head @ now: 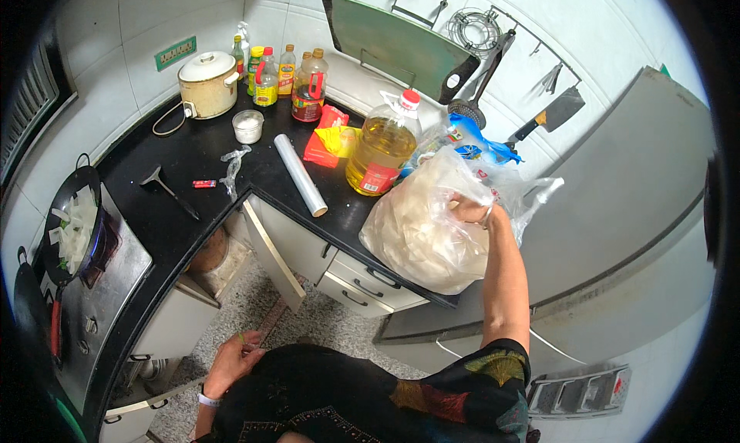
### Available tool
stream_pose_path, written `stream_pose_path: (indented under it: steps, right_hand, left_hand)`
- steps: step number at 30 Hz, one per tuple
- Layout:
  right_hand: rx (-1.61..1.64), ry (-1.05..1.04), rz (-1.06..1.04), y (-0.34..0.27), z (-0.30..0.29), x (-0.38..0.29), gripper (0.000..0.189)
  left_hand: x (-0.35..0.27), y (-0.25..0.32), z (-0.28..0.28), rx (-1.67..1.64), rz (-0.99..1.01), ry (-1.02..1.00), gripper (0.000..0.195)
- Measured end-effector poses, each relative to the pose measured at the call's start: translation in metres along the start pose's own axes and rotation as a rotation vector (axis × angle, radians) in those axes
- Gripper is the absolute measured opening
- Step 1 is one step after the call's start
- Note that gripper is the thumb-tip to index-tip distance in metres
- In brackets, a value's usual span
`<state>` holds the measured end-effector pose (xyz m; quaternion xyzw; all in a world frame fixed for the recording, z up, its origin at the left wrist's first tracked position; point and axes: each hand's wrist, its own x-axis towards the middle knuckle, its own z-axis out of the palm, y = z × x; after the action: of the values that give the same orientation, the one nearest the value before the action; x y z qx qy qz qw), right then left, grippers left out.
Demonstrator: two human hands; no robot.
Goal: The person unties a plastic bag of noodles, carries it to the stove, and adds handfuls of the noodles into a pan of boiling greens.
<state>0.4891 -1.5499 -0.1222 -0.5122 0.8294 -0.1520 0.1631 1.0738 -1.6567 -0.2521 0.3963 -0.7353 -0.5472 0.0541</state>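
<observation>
My right hand (pixel 471 210) reaches into the mouth of a bulging translucent plastic bag (pixel 422 229) at the counter's right end. Pale flat pieces fill the bag, and its film partly hides my fingers. Low in front of my body, my left hand (pixel 234 359) hangs over the floor with fingers partly curled; a small green spot shows on it. Whether it holds something is unclear. At the far left, similar whitish flat pieces (pixel 78 229) and bits of green lie in a black wok (pixel 95 203) on the gas stove (pixel 115 264), where a blue flame shows.
A large oil bottle (pixel 384 148) stands beside the bag. Nearby lie a cling film roll (pixel 300 174) and a spatula (pixel 173 194). An electric pot (pixel 207 87) and several sauce bottles stand behind. A cabinet door (pixel 274 252) juts out open below the counter. The refrigerator (pixel 613 194) stands right.
</observation>
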Motion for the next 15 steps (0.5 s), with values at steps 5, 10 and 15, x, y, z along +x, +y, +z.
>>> stream_pose_path:
  steps: [5, 10, 15]
  right_hand:
    - [0.384, -0.096, 0.282, 0.011, -0.034, -0.011, 0.034]
    - [-0.063, -0.133, 0.146, -0.015, -0.033, -0.021, 0.056]
    - [-0.254, -0.271, 0.229, -0.031, -0.024, -0.021, 0.093]
  left_hand:
    - [-0.001, -0.017, -0.001, 0.000, 0.111, 0.058, 0.042]
    - [-0.003, -0.012, -0.005, -0.011, 0.007, 0.031, 0.042]
    - [0.004, -0.016, -0.004, 0.037, 0.079, 0.039, 0.042]
